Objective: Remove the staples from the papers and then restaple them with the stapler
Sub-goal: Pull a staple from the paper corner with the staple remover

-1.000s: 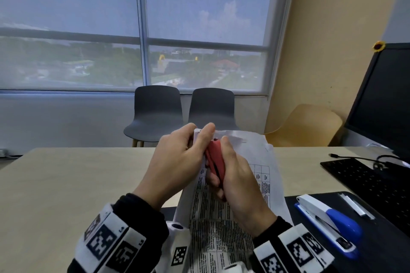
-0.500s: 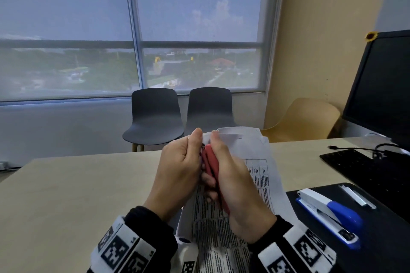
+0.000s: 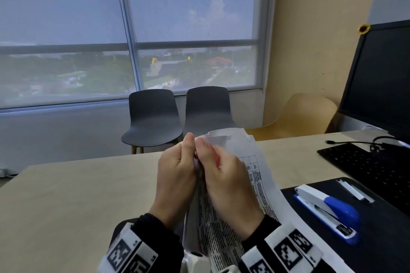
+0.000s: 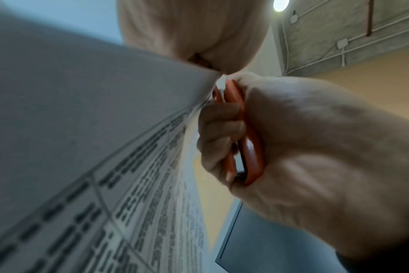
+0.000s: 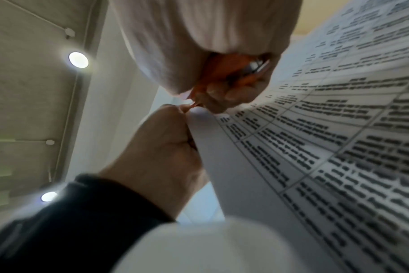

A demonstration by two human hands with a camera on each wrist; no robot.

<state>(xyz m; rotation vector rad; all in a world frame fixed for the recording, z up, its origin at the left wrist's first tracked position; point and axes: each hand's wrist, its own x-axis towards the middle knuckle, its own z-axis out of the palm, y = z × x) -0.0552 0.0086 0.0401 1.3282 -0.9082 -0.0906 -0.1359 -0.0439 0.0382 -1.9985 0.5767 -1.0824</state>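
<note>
The printed papers (image 3: 261,186) are held up off the table, their top corner between both hands. My left hand (image 3: 177,175) pinches that corner (image 4: 206,77) between thumb and fingers. My right hand (image 3: 224,179) grips a red staple remover (image 4: 247,147), its tip pressed at the same corner (image 5: 194,103). The remover shows only as a red sliver (image 3: 214,150) in the head view. The staple itself is hidden. A blue and white stapler (image 3: 328,210) lies on a black mat (image 3: 381,239) to the right, apart from both hands.
A black keyboard (image 3: 366,164) and a dark monitor (image 3: 381,77) stand at the right. A white strip (image 3: 352,190) lies on the mat behind the stapler. Two dark chairs (image 3: 155,117) and a tan chair (image 3: 304,113) stand beyond the beige table (image 3: 77,195).
Both hands have drawn tighter together at the papers' corner and my right thumb now covers most of the red remover. The head view has tilted and shifted slightly.
</note>
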